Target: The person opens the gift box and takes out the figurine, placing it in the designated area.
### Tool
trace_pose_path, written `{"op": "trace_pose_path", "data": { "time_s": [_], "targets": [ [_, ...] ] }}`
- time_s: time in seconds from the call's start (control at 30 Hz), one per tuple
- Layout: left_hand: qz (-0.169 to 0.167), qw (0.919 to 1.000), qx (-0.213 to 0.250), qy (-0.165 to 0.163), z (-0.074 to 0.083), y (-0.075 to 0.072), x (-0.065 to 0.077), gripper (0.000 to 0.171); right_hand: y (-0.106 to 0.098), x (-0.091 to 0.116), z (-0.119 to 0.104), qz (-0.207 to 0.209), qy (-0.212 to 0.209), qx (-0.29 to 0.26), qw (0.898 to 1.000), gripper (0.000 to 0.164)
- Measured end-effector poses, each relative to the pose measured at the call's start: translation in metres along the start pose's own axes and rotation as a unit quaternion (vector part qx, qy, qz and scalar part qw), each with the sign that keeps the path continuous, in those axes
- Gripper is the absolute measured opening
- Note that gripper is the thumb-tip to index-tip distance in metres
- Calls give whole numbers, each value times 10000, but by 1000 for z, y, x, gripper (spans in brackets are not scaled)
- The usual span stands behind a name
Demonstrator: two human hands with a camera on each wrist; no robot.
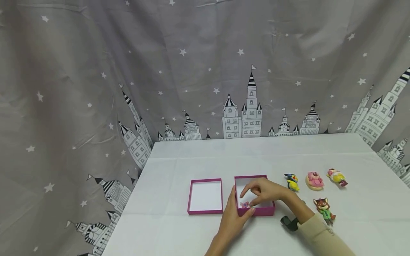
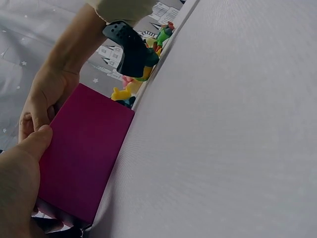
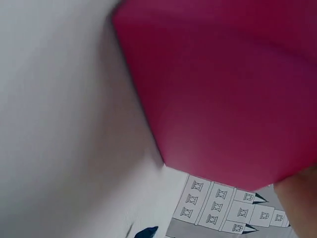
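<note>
A deep pink box [image 1: 264,212] with a white inside stands on the table, its side walls large in both wrist views [image 2: 89,153] [image 3: 213,99]. My left hand [image 1: 232,217] holds its front left corner, thumb on the front wall and fingers along the left side. My right hand [image 1: 264,190] reaches in over the rim, with index finger and thumb bent and spread apart. Just below those fingertips, a small pink figurine [image 1: 245,205] lies near the front left inside corner. The thumb tip is close to it; contact is hard to tell.
Left of the box lies a shallow pink-rimmed lid [image 1: 205,213], white side up. To the right are a blue-and-yellow figurine [image 1: 292,182], a pink bear figurine [image 1: 315,180], a yellow-and-white figurine [image 1: 337,177] and a fox figurine [image 1: 324,210]. A dark device [image 1: 289,223] sits at the right wrist.
</note>
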State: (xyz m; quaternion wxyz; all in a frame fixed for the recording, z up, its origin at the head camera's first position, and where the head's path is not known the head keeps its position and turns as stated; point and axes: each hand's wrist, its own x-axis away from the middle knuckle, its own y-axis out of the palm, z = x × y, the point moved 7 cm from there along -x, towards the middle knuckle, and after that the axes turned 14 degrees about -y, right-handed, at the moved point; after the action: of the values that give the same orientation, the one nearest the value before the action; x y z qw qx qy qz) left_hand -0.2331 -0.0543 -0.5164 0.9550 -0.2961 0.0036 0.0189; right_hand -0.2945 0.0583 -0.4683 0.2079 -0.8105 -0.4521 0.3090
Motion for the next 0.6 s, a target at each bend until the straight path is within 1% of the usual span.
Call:
{"op": "trace_pose_path", "data": {
  "time_s": [0.03, 0.1, 0.2, 0.23, 0.27, 0.43, 0.6],
  "targets": [
    [7, 10000, -2, 9, 1, 0, 0, 93, 0, -1, -4, 31, 61, 68, 10000, 29],
    [30, 10000, -1, 41, 1, -1, -1, 93, 2, -2, -3, 70, 138, 213, 9997, 28],
    [72, 10000, 11, 55, 1, -1, 0, 93, 5, -3, 1, -15, 313, 467, 9984, 27],
    [78, 10000, 6, 59, 0, -1, 0, 93, 6, -2, 5, -60, 379, 605, 9974, 27],
    [77, 10000, 4, 58, 0, -1, 0, 94, 7, -1, 10, -107, 444, 763, 9960, 27],
    [56, 10000, -22, 30, 0, -1, 0, 93, 10, -1, 14, -316, 712, 1437, 9866, 27],
    [54, 10000, -42, 20, 1, 0, 0, 94, 12, 0, 15, -421, 814, 1833, 9788, 26]
  ]
}}
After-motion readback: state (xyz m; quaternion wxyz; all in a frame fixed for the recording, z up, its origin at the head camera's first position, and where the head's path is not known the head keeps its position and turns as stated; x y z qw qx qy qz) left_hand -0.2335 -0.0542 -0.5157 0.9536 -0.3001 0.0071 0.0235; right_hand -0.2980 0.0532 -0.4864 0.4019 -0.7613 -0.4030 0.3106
